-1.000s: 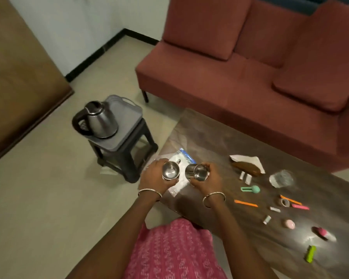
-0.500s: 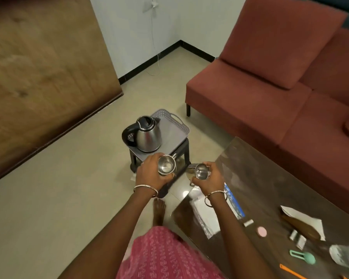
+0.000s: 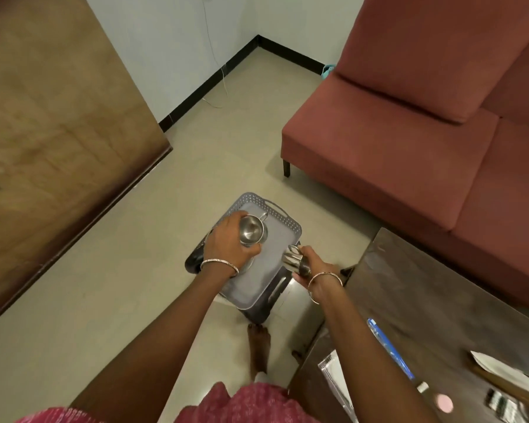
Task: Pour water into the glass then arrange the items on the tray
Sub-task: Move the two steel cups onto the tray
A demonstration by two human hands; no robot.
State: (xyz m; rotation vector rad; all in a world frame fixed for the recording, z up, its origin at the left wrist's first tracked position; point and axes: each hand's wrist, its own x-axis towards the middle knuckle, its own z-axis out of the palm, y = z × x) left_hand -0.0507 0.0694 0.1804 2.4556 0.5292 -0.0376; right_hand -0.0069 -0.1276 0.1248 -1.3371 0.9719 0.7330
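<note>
- Though my forearm covers most of it, the kettle (image 3: 193, 261) shows its black handle at the left edge of the grey tray (image 3: 284, 219), just below my left wrist, so it lies nearer that hand than the other.
- My left hand (image 3: 226, 244) is curled round the first steel cup (image 3: 251, 229), mouth up and looking empty, its handle pointing away from me.
- That cup hangs over the far half of the tray, which sits on a dark stool (image 3: 257, 312); whether its base touches the tray floor I cannot tell.
- My right hand (image 3: 316, 268) grips the second steel cup (image 3: 292, 258) by its side, tilted with the mouth towards the tray, right at the tray's near-right rim.
- I judge no water is poured yet: both cups want setting down first, and then the left hand has the short reach to the kettle.
- The table (image 3: 425, 300) stands off to my right.
</note>
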